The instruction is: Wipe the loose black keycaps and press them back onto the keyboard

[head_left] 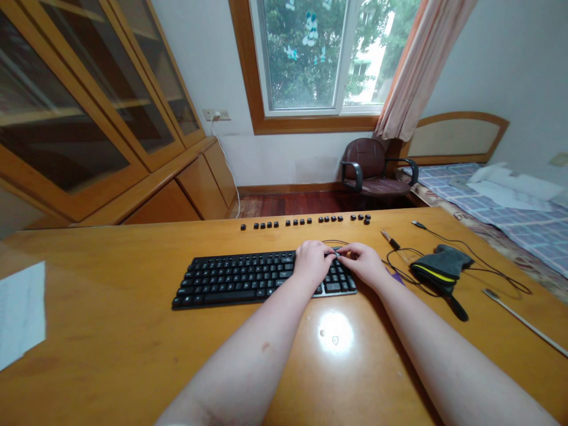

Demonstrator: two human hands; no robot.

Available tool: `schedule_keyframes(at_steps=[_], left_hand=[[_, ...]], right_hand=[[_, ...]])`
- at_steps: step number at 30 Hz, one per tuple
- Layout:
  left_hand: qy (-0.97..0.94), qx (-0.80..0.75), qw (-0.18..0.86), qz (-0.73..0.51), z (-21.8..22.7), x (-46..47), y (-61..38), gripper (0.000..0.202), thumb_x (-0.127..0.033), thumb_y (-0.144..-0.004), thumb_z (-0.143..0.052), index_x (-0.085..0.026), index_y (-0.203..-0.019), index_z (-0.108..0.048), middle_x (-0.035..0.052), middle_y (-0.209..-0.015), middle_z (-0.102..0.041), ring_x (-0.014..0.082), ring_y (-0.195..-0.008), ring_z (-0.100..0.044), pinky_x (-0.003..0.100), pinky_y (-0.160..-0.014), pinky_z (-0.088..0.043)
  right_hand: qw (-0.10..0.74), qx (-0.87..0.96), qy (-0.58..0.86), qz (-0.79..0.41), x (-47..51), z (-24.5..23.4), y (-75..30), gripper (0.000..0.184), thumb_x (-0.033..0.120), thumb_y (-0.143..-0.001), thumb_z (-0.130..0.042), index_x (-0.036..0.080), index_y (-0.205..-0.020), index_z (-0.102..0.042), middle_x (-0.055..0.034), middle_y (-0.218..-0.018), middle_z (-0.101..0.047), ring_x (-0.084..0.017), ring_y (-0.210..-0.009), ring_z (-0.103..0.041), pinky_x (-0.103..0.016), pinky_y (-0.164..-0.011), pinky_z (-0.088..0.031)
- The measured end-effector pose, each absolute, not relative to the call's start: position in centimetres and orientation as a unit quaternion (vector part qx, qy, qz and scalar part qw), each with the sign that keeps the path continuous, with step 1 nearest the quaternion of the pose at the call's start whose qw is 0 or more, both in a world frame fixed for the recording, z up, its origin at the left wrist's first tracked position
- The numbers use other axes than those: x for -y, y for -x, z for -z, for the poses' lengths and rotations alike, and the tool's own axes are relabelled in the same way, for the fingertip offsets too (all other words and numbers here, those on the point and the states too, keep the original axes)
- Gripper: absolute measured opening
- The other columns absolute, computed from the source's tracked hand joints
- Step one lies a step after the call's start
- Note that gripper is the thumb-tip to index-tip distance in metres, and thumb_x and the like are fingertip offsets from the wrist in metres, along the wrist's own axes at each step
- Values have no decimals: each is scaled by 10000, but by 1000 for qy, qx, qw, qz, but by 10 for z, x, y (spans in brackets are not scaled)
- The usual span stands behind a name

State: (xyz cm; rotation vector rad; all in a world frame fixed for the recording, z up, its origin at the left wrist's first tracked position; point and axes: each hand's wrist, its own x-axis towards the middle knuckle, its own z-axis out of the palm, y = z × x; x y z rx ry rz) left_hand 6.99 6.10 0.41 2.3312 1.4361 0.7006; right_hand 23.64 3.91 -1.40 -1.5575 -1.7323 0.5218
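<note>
A black keyboard lies flat on the wooden desk. Over its top right part, my left hand and my right hand meet fingertip to fingertip. The fingers of both hands are pinched close to the upper edge above the number keys. Whatever lies between the fingertips is too small and covered to make out. My left hand also hides the keys in front of its palm. Beyond the keyboard, loose black keycaps stand in a spaced row along the desk's far edge.
Right of my hands lie a grey and black brush-like tool, a small brush, a cable and a thin white-handled brush. Paper lies at the left. A chair stands beyond the desk.
</note>
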Motion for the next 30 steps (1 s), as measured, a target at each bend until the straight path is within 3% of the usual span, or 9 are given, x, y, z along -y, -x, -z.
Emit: schedule_keyframes(at_steps=[14, 20, 30], left_hand=[[-809, -520, 162, -218, -9, -59, -70, 217, -353, -819, -507, -275, -926, -679, 14, -970, -653, 195, -971, -521, 332, -875, -380], [-799, -522, 159, -252, -6, -60, -70, 235, -260, -839, -458, -257, -934, -672, 16, -973, -658, 181, -950, -535, 319, -873, -390], [-800, -523, 154, -250, -4, -61, -70, 239, -276, -840, -451, -248, -917, -676, 22, -962, -662, 189, -937, -540, 320, -858, -394]], right_hand=[[359, 675, 607, -217, -40, 16, -241, 230, 345, -718, -606, 185, -857, -696, -50, -799, -676, -183, -715, -585, -304, -677, -445], [368, 665, 610, -226, -40, 17, -242, 243, 351, -723, -601, 172, -858, -696, -55, -794, -675, -178, -690, -579, -303, -663, -446], [384, 639, 610, -269, -41, 16, -242, 236, 338, -717, -606, 167, -855, -692, -62, -804, -679, -186, -716, -581, -311, -682, -450]])
